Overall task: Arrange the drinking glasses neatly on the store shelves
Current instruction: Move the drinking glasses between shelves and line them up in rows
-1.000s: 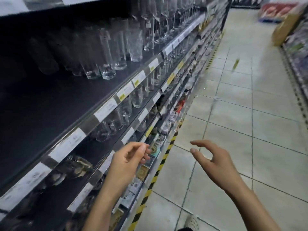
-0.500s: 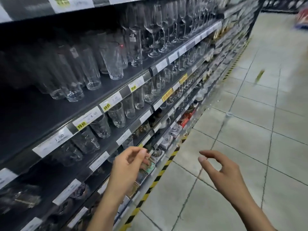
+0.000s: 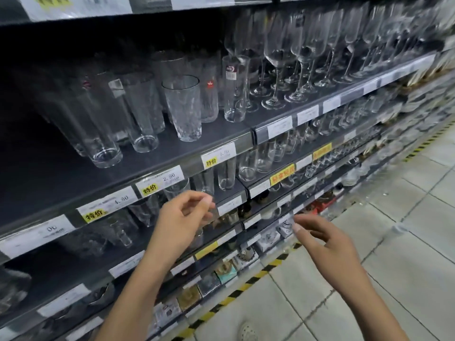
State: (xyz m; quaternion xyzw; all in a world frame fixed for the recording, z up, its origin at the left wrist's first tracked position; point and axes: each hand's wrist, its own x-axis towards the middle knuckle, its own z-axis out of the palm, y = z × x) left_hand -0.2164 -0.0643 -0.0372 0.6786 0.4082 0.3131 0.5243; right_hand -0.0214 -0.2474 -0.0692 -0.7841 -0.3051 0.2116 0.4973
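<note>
glass everywhere here. clear tall tumblers stand upright on the left part of the dark upper shelf, with stemmed wine glasses lined up to their right. shorter glasses sit on the shelf below, behind white and yellow price tags. left hand hovers in front of that lower shelf's edge, fingers loosely curled, nothing in them as far as i can see. right hand is out over the tiled floor near the low shelves, its fingers relaxed, a bit spread, holding nothing. yellow-black tape runs along the shelf base.
</note>
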